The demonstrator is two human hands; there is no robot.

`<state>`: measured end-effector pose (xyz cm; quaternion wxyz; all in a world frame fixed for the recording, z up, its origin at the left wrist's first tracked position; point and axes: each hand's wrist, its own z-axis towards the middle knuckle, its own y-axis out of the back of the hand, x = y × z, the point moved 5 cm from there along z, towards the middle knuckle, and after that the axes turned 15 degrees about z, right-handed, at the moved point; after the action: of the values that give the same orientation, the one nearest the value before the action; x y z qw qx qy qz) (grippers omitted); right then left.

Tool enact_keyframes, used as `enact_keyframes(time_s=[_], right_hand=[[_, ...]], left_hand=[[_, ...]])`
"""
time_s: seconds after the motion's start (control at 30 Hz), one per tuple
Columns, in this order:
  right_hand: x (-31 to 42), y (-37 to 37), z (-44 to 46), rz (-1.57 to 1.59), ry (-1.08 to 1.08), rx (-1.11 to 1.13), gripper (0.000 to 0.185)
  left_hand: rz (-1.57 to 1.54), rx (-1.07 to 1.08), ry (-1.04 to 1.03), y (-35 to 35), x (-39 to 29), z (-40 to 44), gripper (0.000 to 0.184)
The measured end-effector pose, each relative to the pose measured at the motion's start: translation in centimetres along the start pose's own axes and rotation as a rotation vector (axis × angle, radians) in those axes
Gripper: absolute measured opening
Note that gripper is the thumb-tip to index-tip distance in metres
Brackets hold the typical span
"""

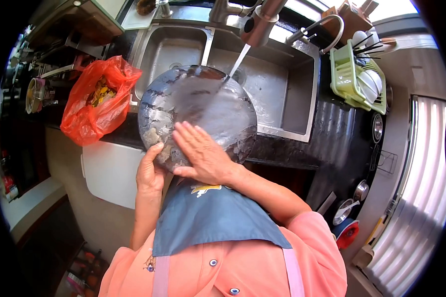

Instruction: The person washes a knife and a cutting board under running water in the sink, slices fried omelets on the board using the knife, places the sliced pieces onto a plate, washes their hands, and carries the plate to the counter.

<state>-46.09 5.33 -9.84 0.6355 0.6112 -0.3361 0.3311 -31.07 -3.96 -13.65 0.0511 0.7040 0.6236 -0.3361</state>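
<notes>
A large round wok [218, 119], dark with patchy worn and sooty marks, is tilted over the near edge of the sink. Its surface is wet, and a stream of water from the faucet [259, 24] lands on its far right part. My left hand [151, 168] grips the near left rim, thumb on top and the other fingers mostly hidden below. Flat on the near part of the wok lies my right hand [203, 153], fingers stretched out and pressed to the metal, holding nothing.
Two sink basins [295, 94] lie beyond the wok. A red plastic bag [96, 116] with food scraps stands on the left. At right are a green dish rack [344, 79] with bowls and chopsticks, and a black wet counter [327, 133]. A white bin lid [111, 171] is below the bag.
</notes>
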Motion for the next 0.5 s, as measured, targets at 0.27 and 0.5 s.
enact_keyframes(time_s=[0.27, 0.5], right_hand=[[-9.3, 5.3, -3.3, -0.186, -0.315, -0.041, 0.098], [-22.6, 10.0, -4.8, 0.073, -0.740, -0.230, 0.095]], left_hand=[[0.024, -0.015, 0.024, 0.5, 0.0, 0.0, 0.048], [-0.004, -0.022, 0.004, 0.8, 0.3, 0.3, 0.048]])
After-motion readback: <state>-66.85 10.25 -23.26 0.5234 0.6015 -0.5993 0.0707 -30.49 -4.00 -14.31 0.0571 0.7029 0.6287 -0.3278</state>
